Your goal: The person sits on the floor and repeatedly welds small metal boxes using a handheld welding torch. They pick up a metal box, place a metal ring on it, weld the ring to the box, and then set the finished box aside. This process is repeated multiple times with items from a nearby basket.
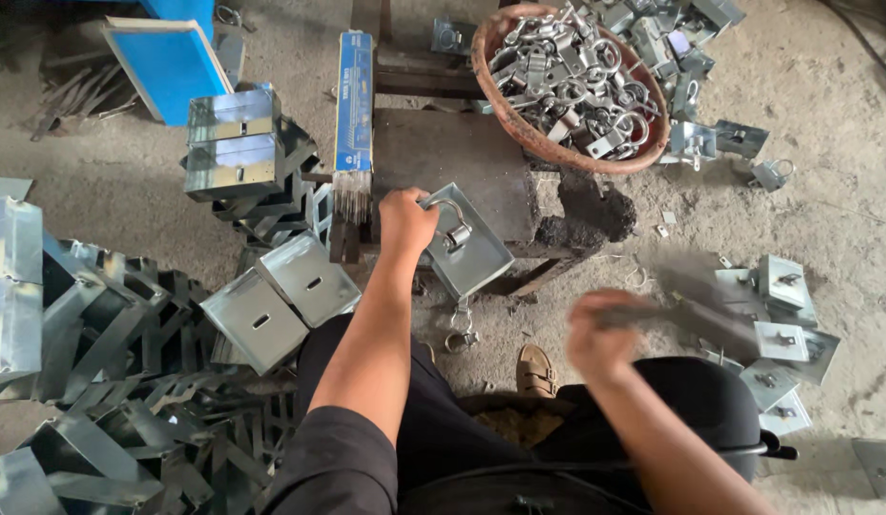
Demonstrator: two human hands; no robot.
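Two hands were at work over a low, dark block (462, 157) set on the dusty floor (844, 210). The left hand (405, 221) was closed on the near left edge of a small metal plate (471, 248), which lay tilted across the block's front corner with a ring latch (450, 224) standing on its upper face. The right hand (600, 334) was wrapped shut around the handle of a hammer (691, 315), both smeared by motion blur, so the head's exact shape could not be made out.

Judging by this, the step in hand was fixing the latch to the plate: one hand steadied the piece while the other swung. The next move would call for the plate to sit flat and firm on the block, and for the blow to land on the latch's foot, clear of the fingers just beside it.

The left arm reached straight forward, elbow low, wrist bent down onto the plate. The right forearm angled out to the right, with the hammer held well apart from the plate.

A basket (505, 119) full of loose ring hardware sat beyond the block, finished plates (781, 329) lay to the right, and bare plates (281, 300) were stacked to the left.
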